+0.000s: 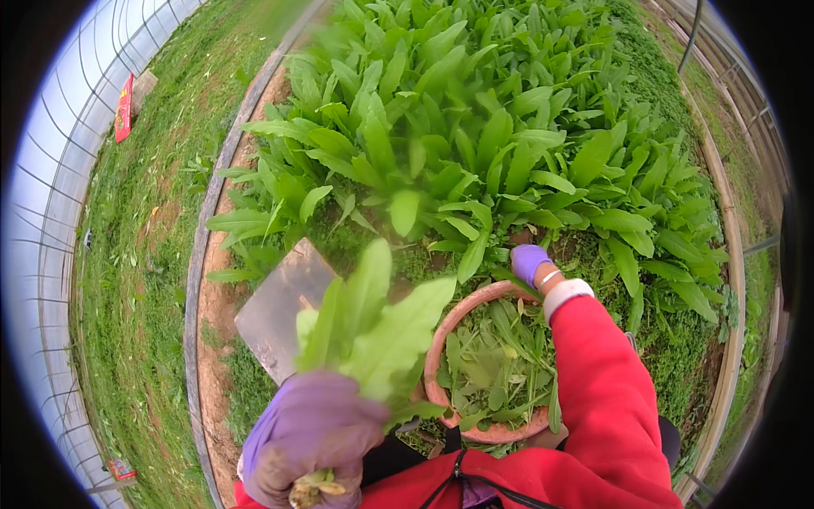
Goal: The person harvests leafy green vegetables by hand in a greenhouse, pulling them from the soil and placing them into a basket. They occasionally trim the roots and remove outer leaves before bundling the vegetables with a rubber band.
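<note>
Clearly the leafy bunch [365,327] is light, soft and easily bruised, so I keep my left hand [309,437] closed around its firmer stem ends just left of the clay basin [441,339], while my right hand's [527,261] grip past the basin's far rim I cannot tell.

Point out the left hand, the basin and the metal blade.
left hand [312,433], head view, back of the purple glove
basin [441,335], head view, left rim
metal blade [280,310], head view, flat middle
</note>
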Motion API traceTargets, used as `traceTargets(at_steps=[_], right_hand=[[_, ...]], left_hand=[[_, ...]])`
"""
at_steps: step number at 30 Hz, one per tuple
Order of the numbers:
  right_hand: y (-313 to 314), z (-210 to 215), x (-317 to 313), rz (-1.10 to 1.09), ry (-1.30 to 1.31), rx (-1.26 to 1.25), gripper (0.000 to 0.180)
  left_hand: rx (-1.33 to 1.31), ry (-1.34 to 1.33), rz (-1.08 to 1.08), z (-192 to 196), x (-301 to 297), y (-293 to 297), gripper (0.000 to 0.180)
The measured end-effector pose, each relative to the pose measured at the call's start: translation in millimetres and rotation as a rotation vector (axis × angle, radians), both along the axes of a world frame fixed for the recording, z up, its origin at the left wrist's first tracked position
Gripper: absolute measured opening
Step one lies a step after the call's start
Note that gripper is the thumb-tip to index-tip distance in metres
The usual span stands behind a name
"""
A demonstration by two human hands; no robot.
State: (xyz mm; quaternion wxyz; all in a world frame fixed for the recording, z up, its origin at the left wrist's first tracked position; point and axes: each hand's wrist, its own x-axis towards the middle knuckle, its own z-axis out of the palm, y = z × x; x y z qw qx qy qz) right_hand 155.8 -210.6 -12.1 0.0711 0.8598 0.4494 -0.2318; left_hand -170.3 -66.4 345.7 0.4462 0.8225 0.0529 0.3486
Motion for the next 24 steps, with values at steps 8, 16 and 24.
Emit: traceTargets(at_steps=[8, 16, 24], right_hand=[[105, -81, -74, 0.371, 0.473, 0.104, 0.037], [104, -109, -20, 0.328, 0.277, -0.052, 0.045], [151, -118, 20, 0.327, 0.117, -0.123, 0.043]], left_hand=[[-0.070, 0.183, -0.079, 20, -12, 32, 0.027], [0.124, 0.299, -0.190, 15, -10, 46, 0.021], [-0.014, 0.115, -0.101, -11, 14, 23, 0.023]])
